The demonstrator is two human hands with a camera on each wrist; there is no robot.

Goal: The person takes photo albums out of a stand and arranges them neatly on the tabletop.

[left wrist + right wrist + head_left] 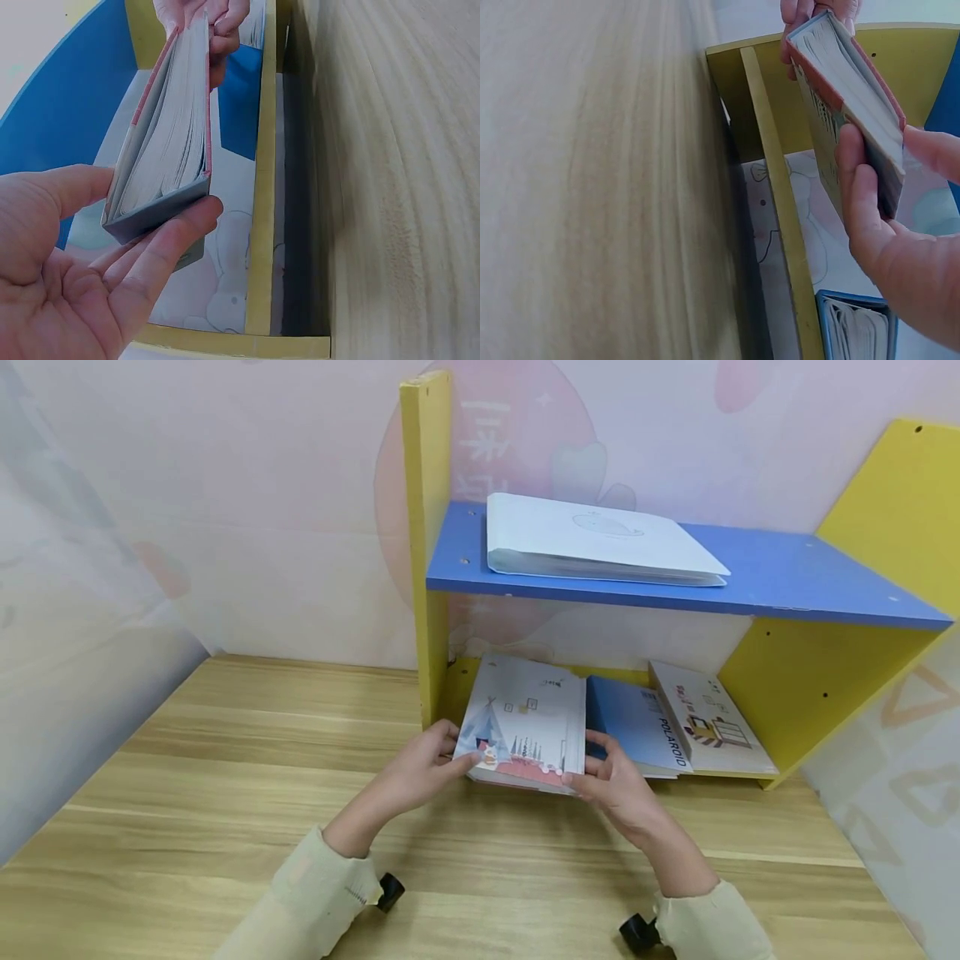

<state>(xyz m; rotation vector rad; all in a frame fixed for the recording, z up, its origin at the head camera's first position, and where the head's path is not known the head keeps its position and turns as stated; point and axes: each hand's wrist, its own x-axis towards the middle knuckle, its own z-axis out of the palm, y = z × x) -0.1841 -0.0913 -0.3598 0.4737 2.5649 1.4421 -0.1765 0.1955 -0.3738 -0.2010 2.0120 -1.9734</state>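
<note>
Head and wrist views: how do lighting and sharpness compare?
Head view: bright, lettering on the blue POLAROID book readable, soft shadow on the wooden tabletop below the tent-print book; left wrist view: dimmer, tabletop grain soft; right wrist view: also dimmer, tabletop blurred.

I'm in a corner here, home or studio I can't tell: pastel printed sheeting point(285, 510) lines back and sides, wood-grain surface point(225, 777) below, yellow-and-blue shelf point(787, 568) holding picture-covered books point(712, 714)!

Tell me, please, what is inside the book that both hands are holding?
Inside the book, pale page edges show between the covers; the page faces are covered, so their contents cannot be seen.
</note>
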